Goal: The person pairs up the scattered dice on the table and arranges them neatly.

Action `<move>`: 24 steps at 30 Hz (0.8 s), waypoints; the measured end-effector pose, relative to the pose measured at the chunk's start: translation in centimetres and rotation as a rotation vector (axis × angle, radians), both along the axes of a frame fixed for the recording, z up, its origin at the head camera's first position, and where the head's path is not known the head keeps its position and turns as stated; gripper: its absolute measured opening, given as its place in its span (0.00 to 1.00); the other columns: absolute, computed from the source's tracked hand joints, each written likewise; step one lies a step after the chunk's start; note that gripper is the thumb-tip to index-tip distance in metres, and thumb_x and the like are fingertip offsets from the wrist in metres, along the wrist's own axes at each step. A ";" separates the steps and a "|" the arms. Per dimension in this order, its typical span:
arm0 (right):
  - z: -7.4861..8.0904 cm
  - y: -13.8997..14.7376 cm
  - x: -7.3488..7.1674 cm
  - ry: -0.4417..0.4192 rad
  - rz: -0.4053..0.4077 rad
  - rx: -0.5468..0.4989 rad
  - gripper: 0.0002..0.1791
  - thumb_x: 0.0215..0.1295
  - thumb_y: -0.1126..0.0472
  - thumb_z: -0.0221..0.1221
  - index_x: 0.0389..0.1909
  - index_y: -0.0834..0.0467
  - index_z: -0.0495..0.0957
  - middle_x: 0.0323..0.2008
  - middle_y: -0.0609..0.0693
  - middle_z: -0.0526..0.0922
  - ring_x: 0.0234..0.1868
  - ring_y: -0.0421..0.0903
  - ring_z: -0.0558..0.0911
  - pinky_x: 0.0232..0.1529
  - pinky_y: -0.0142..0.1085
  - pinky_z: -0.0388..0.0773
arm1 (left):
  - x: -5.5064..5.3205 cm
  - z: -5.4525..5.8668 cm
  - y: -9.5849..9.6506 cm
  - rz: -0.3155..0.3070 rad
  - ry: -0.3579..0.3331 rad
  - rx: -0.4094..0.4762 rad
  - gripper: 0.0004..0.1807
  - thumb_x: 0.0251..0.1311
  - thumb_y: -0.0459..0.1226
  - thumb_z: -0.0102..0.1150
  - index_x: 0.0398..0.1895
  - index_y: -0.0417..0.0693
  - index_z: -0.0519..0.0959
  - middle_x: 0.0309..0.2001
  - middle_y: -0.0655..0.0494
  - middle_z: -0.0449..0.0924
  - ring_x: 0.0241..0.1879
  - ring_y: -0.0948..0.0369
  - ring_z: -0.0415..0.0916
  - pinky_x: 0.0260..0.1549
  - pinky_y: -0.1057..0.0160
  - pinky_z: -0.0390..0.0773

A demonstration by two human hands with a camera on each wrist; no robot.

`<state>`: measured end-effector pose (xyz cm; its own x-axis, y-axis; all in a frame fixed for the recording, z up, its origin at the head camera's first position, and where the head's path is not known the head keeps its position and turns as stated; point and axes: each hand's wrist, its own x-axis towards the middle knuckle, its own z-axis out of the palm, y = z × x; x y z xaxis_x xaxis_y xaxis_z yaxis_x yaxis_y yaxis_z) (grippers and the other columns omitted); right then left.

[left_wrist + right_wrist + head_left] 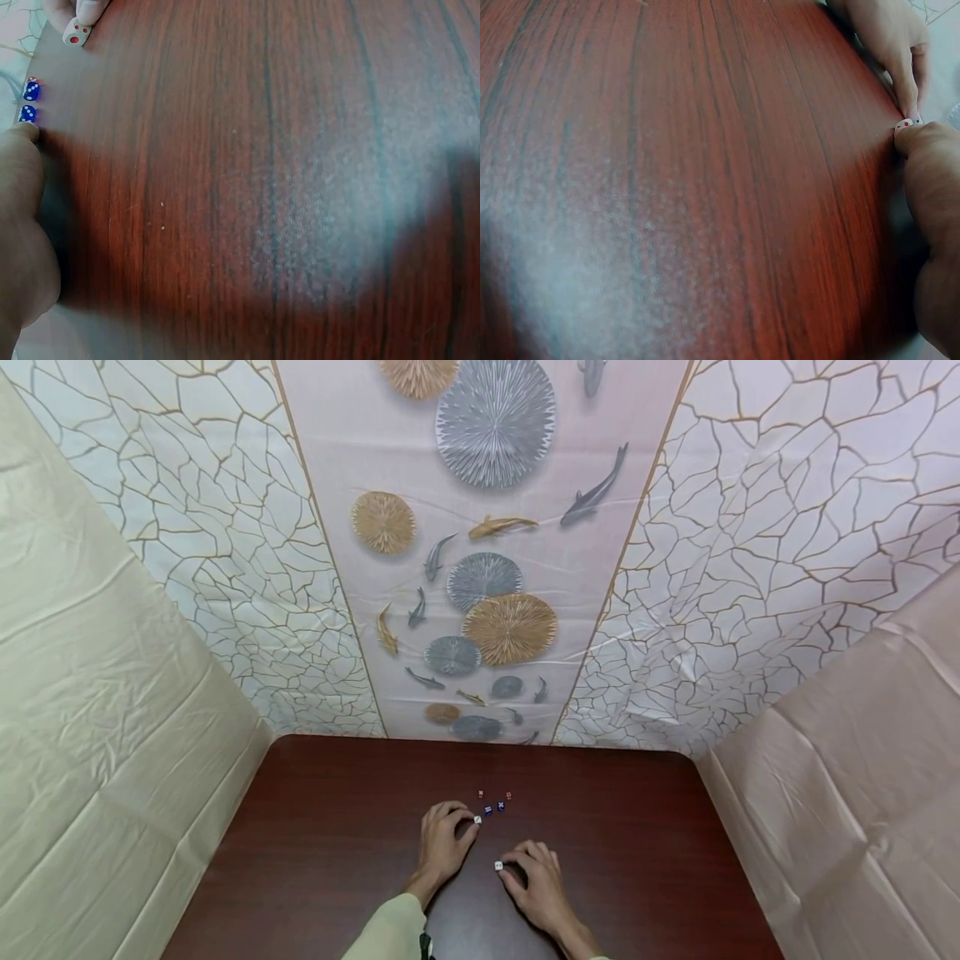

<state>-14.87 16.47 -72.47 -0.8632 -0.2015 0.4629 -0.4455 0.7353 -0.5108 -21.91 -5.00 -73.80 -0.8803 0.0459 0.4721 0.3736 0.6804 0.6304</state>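
Note:
My left hand (444, 839) pinches a small white die (477, 820) between thumb and forefinger, just in front of two blue dice (487, 810). Nearer to me and to the right, my right hand (538, 885) pinches a second white die (498, 866) by its right side. Red pips show on that right-hand die (76, 32) in the left wrist view, where the left thumb mostly hides the other white die. Past the blue dice lie two red dice, one on the left (481, 794) and one on the right (508, 796).
The dark reddish-brown wooden table (337, 843) reflects light near its front. A patterned cloth backdrop (510, 535) with fish and round leaves rises behind it. Pale fabric walls stand at the left (127, 693) and right (847, 760).

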 end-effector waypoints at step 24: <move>0.0 -0.1 0.1 0.017 0.003 -0.012 0.13 0.59 0.62 0.84 0.42 0.48 0.93 0.41 0.40 0.85 0.47 0.39 0.80 0.50 0.39 0.69 | 2.2 1.3 -1.7 -0.092 -0.029 0.008 0.05 0.68 0.39 0.81 0.43 0.55 0.93 0.52 0.56 0.90 0.58 0.52 0.84 0.64 0.38 0.80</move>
